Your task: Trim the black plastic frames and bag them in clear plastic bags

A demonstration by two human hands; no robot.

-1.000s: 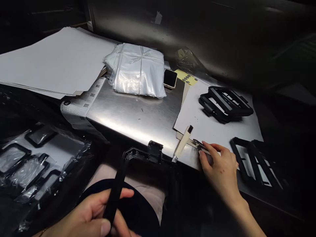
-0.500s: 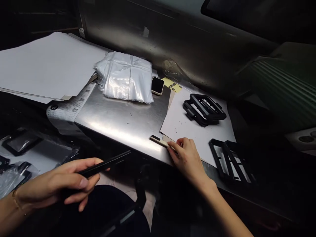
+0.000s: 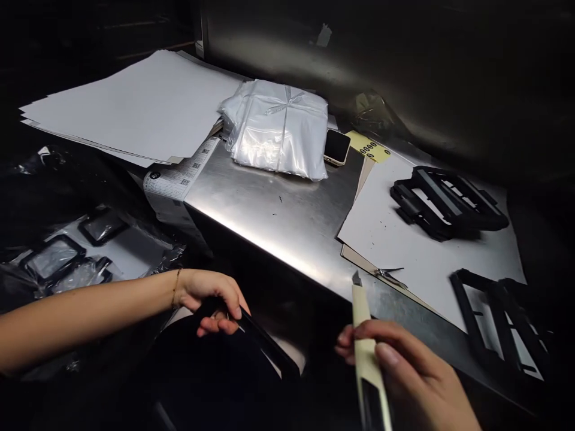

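Note:
My right hand [image 3: 404,359] is closed around a pale yellow utility knife [image 3: 366,353], held upright at the table's front edge with its short blade [image 3: 356,278] showing at the top. In my left hand [image 3: 215,299] a black plastic frame [image 3: 269,344] is pinched between thumb and fingers, below the table edge; its lower part is lost in the dark. Small metal scissors or snips [image 3: 390,273] lie on the white card [image 3: 404,251] beyond the knife. Several black frames [image 3: 444,200] are stacked on that card, and more frames [image 3: 494,323] lie nearer the front right corner.
On the metal table [image 3: 265,221] sit a tied bundle of clear plastic bags [image 3: 278,131], a phone [image 3: 336,147] and a yellow label sheet [image 3: 368,145]. White sheets [image 3: 135,108] are piled at left. Bagged frames [image 3: 54,260] lie lower left.
My right hand has lifted the utility knife off the table and turned it blade up. My left hand has moved right and tipped the black frame downward. The view has shifted left.

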